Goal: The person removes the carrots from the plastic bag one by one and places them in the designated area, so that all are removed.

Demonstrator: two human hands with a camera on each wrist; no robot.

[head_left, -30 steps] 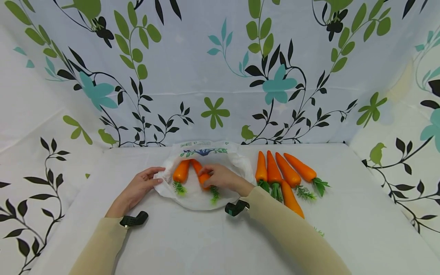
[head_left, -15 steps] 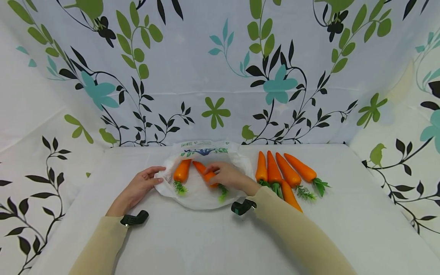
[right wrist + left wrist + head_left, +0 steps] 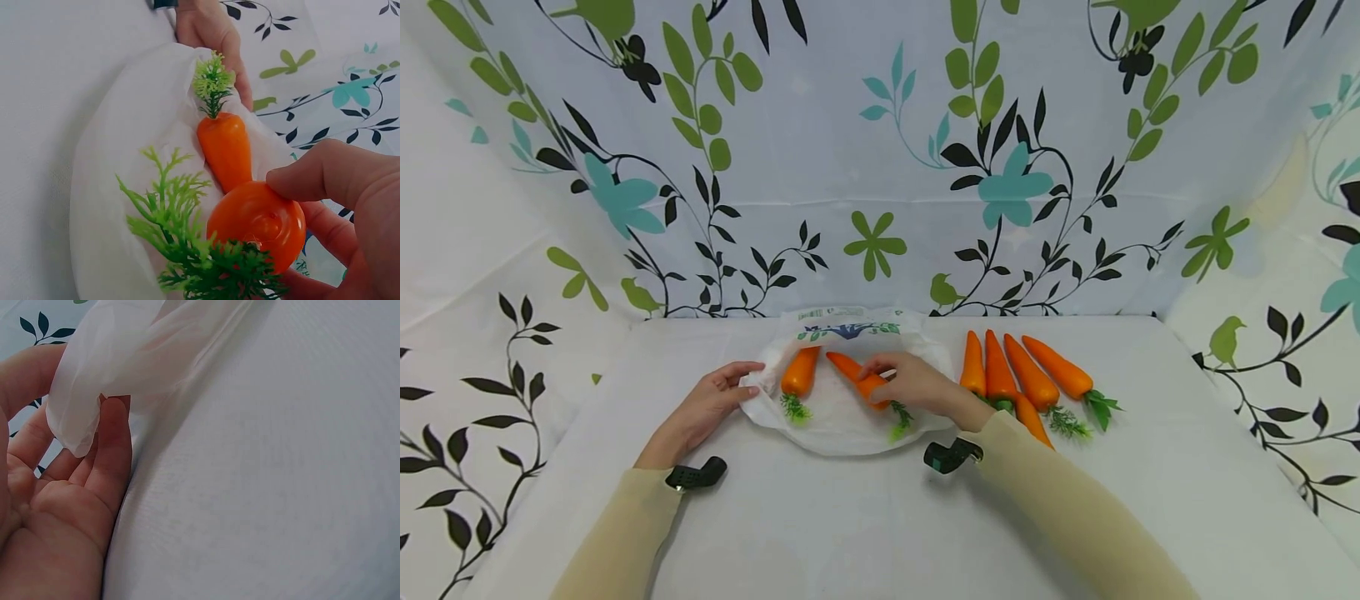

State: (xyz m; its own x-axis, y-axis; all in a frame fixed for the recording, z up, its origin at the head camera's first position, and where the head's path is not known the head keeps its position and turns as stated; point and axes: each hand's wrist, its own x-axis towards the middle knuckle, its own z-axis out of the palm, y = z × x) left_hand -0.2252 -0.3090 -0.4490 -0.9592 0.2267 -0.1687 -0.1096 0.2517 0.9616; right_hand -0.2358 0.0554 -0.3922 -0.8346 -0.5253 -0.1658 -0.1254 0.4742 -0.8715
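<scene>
A white plastic bag [image 3: 842, 433] with a blue and green print lies at the table's middle, its mouth toward me. My left hand [image 3: 717, 402] pinches the bag's left edge; in the left wrist view the thin plastic [image 3: 119, 356] passes between thumb and fingers. With thumb and fingertips my right hand [image 3: 917, 385] grips an orange carrot [image 3: 859, 382] with green leaves, over the bag's opening. In the right wrist view the carrot's thick end [image 3: 256, 219] faces the camera. Another carrot [image 3: 801, 372] lies in the bag's mouth on the left, its tip hidden under the bag's upper layer.
Several carrots [image 3: 1017, 375] lie fanned out right of the bag, partly behind my right forearm. A white cloth covers the table [image 3: 805, 525]. A leaf-patterned cloth [image 3: 820, 167] hangs behind the table. Each wrist wears a black camera band [image 3: 696, 474].
My right hand has moved to the right with the carrot, drawing it away from the other carrot and tilting it more. My left hand keeps its hold on the bag's edge.
</scene>
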